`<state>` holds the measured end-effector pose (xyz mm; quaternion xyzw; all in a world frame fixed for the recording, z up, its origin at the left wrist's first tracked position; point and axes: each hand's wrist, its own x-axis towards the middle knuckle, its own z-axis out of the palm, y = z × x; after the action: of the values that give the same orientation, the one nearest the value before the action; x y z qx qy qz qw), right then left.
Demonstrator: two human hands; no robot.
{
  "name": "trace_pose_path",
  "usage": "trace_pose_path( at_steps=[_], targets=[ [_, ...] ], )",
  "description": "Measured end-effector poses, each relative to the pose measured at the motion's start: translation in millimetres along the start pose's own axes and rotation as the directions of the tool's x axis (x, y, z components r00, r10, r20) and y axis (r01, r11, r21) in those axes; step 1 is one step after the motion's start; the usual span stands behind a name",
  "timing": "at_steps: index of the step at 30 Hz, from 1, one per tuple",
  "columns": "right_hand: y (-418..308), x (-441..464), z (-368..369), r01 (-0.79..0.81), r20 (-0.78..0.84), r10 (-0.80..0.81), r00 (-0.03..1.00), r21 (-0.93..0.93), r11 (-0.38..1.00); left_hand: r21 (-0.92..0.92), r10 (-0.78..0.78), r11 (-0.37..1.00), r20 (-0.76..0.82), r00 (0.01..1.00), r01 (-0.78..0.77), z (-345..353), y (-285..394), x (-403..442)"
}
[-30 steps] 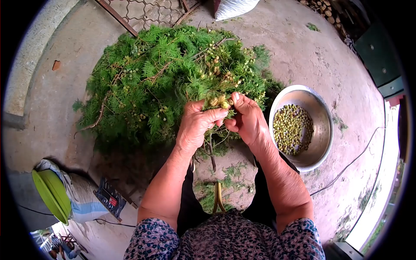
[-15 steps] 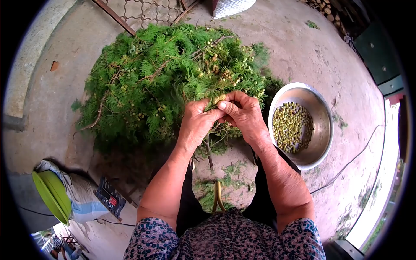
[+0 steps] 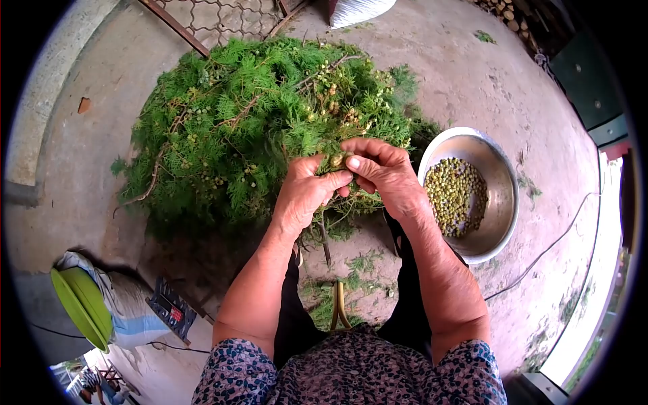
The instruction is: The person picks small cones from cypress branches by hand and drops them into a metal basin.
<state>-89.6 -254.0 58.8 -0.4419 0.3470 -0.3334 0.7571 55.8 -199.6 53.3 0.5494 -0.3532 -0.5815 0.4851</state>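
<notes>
My left hand (image 3: 303, 191) pinches a green sprig with yellowish cones (image 3: 337, 160) at the front edge of a large pile of leafy branches (image 3: 229, 121). Close against it on the right, my right hand (image 3: 387, 177) has its thumb and fingers bent around the cones; whether it grips one is hard to see. Small cones dot the branches. To the right of my right hand stands a metal basin (image 3: 503, 196), with many small green-yellow cones (image 3: 453, 196) lying inside.
A green plastic basin (image 3: 79, 307) leans by a whitish sack (image 3: 131, 307) at lower left. A white sack (image 3: 361, 10) and a metal grille (image 3: 226, 20) are at the top. Firewood (image 3: 509, 13) lies at upper right. A cable (image 3: 540, 260) crosses the floor at right.
My right hand closed in over the cones, then its fingers lifted and spread slightly. More of a cone shows between the hands than half a second ago. My left hand has stayed nearly in place.
</notes>
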Motion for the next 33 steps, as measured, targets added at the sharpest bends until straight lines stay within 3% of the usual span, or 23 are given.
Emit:
trace_pose_path(
  at_steps=[2, 7, 12, 15, 17, 18, 21, 22, 26, 27, 29, 31, 33],
  targets=[
    [6.3, 2.6, 0.6, 0.03, 0.007, -0.029, 1.0, -0.115, 0.993, 0.025, -0.034, 0.999, -0.008, 0.999, 0.034, 1.6, 0.5, -0.3],
    [9.9, 1.8, 1.8, 0.091, -0.043, -0.092, 0.995, -0.039, 0.995, 0.005, 0.152, 0.988, -0.131, 0.98, -0.153, 6.9, -2.6, 2.1],
    [11.2, 0.7, 6.5, 0.106, -0.133, -0.114, 0.984, -0.065, 0.992, -0.022, 0.155, 0.987, -0.124, 0.98, -0.159, 1.7, -5.4, -0.5],
    [5.3, -0.8, 3.9, -0.013, -0.041, 0.013, 0.999, -0.001, 1.0, -0.043, 0.138, 0.989, -0.081, 0.987, -0.142, -4.4, -5.6, -1.8],
    [13.6, 2.3, -2.7, -0.138, 0.041, 0.132, 0.99, 0.289, 0.947, -0.054, 0.143, 0.988, -0.057, 0.988, -0.146, -5.1, -5.7, -2.4],
    [15.3, 3.8, -6.5, -0.182, 0.102, 0.156, 0.982, 0.346, 0.921, -0.064, 0.134, 0.989, -0.032, 0.99, -0.136, -4.8, -5.4, -3.0],
    [14.8, 3.8, -6.6, -0.169, 0.063, 0.157, 0.986, 0.39, 0.905, -0.072, 0.097, 0.993, -0.005, 0.995, -0.097, -6.8, -3.2, -0.9],
    [13.8, 3.0, -4.2, -0.104, -0.024, 0.122, 0.992, 0.38, 0.919, -0.07, 0.07, 0.995, -0.005, 0.998, -0.07, -7.9, -2.3, 0.0],
    [6.8, 5.2, -10.5, -0.085, 0.089, 0.056, 0.994, 0.36, 0.929, 0.031, 0.114, 0.993, -0.066, 0.991, -0.112, -4.2, -3.2, 0.3],
    [6.5, 4.3, -8.4, -0.085, 0.088, 0.057, 0.994, 0.36, 0.929, 0.141, 0.125, 0.983, -0.063, 0.99, -0.115, -6.1, -6.3, 1.9],
    [6.4, 1.4, -1.5, 0.017, 0.054, -0.022, 0.998, 0.094, 0.995, 0.25, 0.133, 0.962, -0.059, 0.989, -0.114, -6.8, -8.0, 2.2],
    [17.0, 3.2, -1.7, 0.064, 0.062, -0.065, 0.996, 0.021, 0.998, 0.442, 0.18, 0.886, -0.049, 0.982, -0.14, -3.1, -1.3, -1.2],
    [26.9, 5.4, 1.2, 0.245, 0.026, -0.247, 0.969, -0.27, 0.931, 0.43, 0.258, 0.876, -0.031, 0.966, -0.22, -6.0, -19.2, 5.5]
  ],
)
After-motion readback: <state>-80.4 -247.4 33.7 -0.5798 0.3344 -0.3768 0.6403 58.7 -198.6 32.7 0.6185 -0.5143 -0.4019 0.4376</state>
